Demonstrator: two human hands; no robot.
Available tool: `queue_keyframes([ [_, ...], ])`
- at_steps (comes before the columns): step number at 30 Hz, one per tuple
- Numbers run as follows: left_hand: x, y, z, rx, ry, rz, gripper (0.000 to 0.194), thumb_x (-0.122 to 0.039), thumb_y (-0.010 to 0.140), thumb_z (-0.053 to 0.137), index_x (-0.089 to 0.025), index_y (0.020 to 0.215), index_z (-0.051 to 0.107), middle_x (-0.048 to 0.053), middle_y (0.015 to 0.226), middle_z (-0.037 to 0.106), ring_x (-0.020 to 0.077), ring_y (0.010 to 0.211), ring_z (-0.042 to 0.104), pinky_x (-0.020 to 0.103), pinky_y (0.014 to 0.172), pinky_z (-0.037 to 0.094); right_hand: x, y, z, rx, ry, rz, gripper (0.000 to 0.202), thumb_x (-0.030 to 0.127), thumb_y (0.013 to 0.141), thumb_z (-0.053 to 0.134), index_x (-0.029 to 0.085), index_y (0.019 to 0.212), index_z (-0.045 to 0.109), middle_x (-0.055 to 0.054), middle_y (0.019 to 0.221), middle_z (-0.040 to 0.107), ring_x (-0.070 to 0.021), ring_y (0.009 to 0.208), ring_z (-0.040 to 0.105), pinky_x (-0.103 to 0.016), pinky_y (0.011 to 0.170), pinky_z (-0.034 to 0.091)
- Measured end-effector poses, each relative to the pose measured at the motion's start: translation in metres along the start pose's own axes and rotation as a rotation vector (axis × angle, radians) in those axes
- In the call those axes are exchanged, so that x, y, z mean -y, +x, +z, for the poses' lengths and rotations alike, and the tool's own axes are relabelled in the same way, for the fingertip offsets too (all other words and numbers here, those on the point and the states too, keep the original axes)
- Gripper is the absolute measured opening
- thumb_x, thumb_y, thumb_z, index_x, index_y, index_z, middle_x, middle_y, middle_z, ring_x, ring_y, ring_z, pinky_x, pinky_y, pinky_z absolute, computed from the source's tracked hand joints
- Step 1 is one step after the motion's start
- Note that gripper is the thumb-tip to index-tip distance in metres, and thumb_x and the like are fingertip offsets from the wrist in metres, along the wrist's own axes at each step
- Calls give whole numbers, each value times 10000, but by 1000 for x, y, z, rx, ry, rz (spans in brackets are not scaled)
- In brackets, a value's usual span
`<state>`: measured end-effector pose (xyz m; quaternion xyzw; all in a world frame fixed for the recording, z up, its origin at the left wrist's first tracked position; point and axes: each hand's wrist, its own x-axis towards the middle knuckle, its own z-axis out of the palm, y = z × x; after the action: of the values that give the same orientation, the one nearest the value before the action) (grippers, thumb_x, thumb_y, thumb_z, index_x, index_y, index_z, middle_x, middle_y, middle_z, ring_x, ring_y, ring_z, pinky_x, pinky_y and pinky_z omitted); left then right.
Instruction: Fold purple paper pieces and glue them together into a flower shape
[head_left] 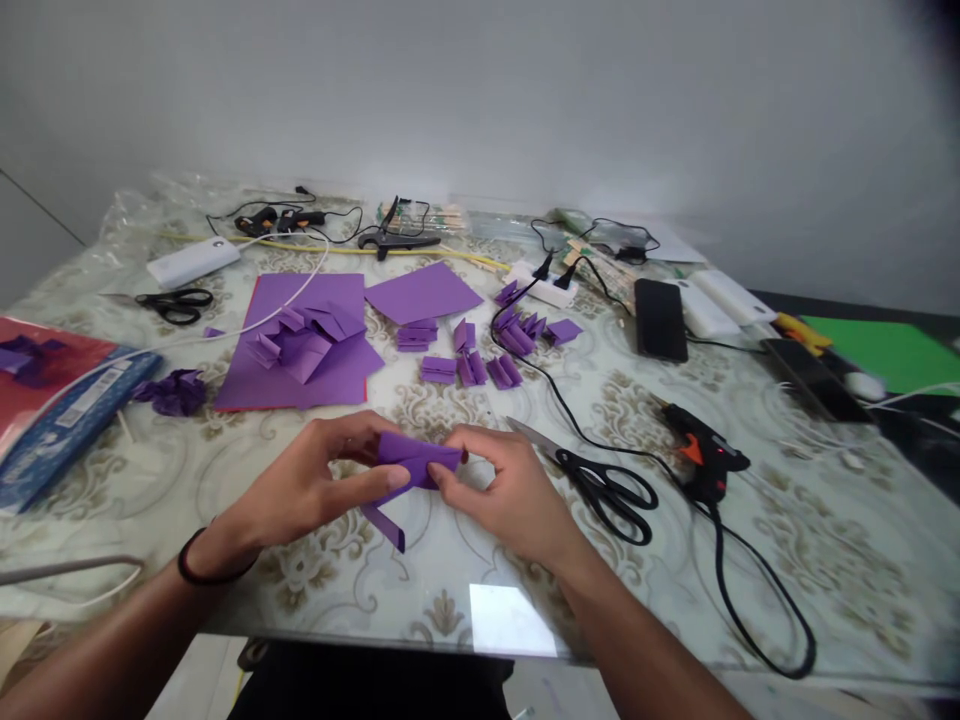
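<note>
Between my two hands is a folded piece of purple paper (416, 455), held just above the front middle of the table. My left hand (330, 480) grips its left end between thumb and fingers. The right end is pinched by my right hand (499, 490). A narrow purple strip (388, 530) hangs down below the left thumb; whether it is joined to the held piece I cannot tell. Past my hands lie several small folded purple paper pieces (439, 370). Purple sheets (300, 390) with loose folded scraps on top lie behind my left hand.
Black-handled scissors (604, 490) lie right of my right hand, with a corded glue gun (705, 455) beyond. Its cable runs to a white power strip (551, 285). Crumpled purple paper (176, 392), more scissors (172, 303) and a white power bank (193, 262) are at left. A phone (660, 320) lies at right.
</note>
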<state>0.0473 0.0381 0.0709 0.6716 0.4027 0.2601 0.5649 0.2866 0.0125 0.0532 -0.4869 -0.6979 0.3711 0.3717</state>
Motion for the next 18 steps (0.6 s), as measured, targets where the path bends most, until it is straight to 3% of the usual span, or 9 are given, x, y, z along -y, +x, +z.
queue_keyframes([
  [4, 6, 2, 4, -11, 93, -77, 270, -409, 937, 751, -171, 811, 759, 0, 725, 687, 134, 656, 586, 237, 583, 441, 0, -1, 4, 7, 56, 23, 210, 297, 931, 708, 206, 753, 642, 37, 716, 616, -136, 689, 567, -268, 679, 429],
  [8, 9, 4, 8, 19, 46, -124, 222, -389, 891, 765, -175, 833, 762, -9, 741, 671, 134, 674, 565, 244, 609, 431, -2, -2, 9, 27, 153, 64, 268, 340, 969, 713, 208, 745, 651, 33, 719, 641, -140, 695, 581, -271, 694, 443],
  [12, 9, 4, 10, 32, 178, -97, 255, -379, 894, 753, -173, 745, 726, -41, 651, 569, 110, 627, 466, 239, 573, 347, -3, -3, 13, 50, 129, 52, 286, 319, 962, 730, 210, 712, 644, 37, 690, 628, -137, 669, 573, -281, 685, 431],
  [15, 12, 3, 11, -36, 92, -108, 251, -390, 895, 769, -172, 771, 751, -21, 692, 642, 121, 647, 517, 239, 591, 387, -6, -3, 16, 48, 202, 118, 166, 358, 945, 751, 221, 860, 710, 15, 805, 693, -164, 771, 639, -292, 747, 479],
  [18, 16, 5, 10, -99, -127, -77, 244, -413, 874, 816, -173, 847, 786, 29, 820, 748, 170, 751, 634, 270, 685, 496, -9, -2, 19, 77, 323, 235, 302, 452, 902, 803, 230, 1096, 740, -26, 988, 757, -202, 897, 701, -320, 813, 527],
])
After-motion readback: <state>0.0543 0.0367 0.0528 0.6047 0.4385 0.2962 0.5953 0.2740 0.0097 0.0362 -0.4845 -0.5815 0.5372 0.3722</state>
